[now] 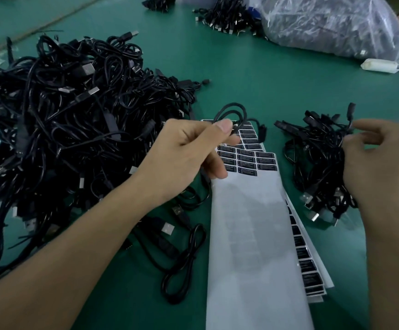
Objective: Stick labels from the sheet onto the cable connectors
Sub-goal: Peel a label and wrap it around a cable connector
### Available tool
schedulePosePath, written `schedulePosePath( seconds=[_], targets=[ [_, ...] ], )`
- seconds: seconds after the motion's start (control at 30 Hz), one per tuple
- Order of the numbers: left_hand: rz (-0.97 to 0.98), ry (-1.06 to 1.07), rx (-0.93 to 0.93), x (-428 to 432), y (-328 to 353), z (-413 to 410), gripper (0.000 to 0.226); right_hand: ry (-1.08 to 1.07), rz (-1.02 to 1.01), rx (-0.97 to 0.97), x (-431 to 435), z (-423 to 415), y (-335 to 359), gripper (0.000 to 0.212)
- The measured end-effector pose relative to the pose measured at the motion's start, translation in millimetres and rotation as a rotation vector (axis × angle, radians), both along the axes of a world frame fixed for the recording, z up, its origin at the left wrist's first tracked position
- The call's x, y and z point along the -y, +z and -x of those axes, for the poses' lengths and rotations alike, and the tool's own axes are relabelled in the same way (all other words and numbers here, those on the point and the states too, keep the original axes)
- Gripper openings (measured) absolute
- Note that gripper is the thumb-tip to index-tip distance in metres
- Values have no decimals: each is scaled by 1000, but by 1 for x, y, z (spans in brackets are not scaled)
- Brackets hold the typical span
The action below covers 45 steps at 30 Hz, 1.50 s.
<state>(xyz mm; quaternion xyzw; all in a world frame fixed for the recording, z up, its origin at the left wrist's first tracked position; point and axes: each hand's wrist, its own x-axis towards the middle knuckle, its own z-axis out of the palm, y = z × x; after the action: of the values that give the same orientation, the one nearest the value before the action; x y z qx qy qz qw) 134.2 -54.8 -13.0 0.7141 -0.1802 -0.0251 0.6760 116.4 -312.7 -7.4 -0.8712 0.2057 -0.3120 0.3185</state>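
My left hand (189,148) pinches a looped black cable (232,111) above the label sheet (253,222); my right hand (379,160) is blurred
That hand covers part of the remaining labels (255,160) at the sheet's far end, thumb on top of the loop; the right hand's fingers curl against the small cable bundle (317,163) on the right, but I cannot tell whether they grip it; the big cable pile (62,115) lies left

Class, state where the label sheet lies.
Head view, centre: the label sheet lies between the left cable heap and the right bundle, its far end under the left hand.
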Motion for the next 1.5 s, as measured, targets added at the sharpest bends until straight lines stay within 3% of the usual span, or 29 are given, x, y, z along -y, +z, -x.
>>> schedulePosePath(
  seconds=[0.23,0.37,0.5,0.57,0.63,0.73,0.77,0.9,1.03,1.13,1.2,1.27,1.3,1.37,1.43,1.5],
  targets=[
    [40,-26,-115,-2,1,-3,28,-40,-8,35,-3,-1,4,23],
    [4,-40,-94,-3,-3,-6,25,-61,64,32,-14,6,12,34],
    [58,-15,-89,-4,-6,-9,19,223,241,98,-42,11,22,26],
    [71,6,-83,-4,-6,-9,20,431,280,-1,-57,14,20,33],
    [68,40,-86,-5,-5,-10,20,563,257,-138,-64,17,15,41],
    [100,88,-107,-6,-1,-9,21,651,187,-191,-64,16,7,12],
    [120,97,-118,-6,-1,-9,23,658,165,-193,-65,16,6,12],
    [140,110,-153,-6,3,-8,40,666,73,-223,-71,12,-2,43],
    [213,145,-180,-4,7,-8,42,659,-7,-113,-77,7,-12,14],
    [222,211,-149,-4,8,-9,32,661,-58,-35,-77,8,-17,14],
    [212,277,-132,-5,6,-11,43,638,-69,38,-78,9,-17,19],
    [106,385,-36,-7,4,-11,58,611,-23,109,-76,10,-18,18],
    [-26,451,87,-8,2,-11,54,601,33,127,-76,11,-17,20],
    [-389,536,433,-8,-2,-5,22,608,144,147,-76,12,-19,24],
    [-635,541,690,-2,-2,3,35,625,198,163,-78,12,-21,27],
    [-713,499,837,2,-2,7,34,654,218,188,-79,11,-22,29]
  ],
)
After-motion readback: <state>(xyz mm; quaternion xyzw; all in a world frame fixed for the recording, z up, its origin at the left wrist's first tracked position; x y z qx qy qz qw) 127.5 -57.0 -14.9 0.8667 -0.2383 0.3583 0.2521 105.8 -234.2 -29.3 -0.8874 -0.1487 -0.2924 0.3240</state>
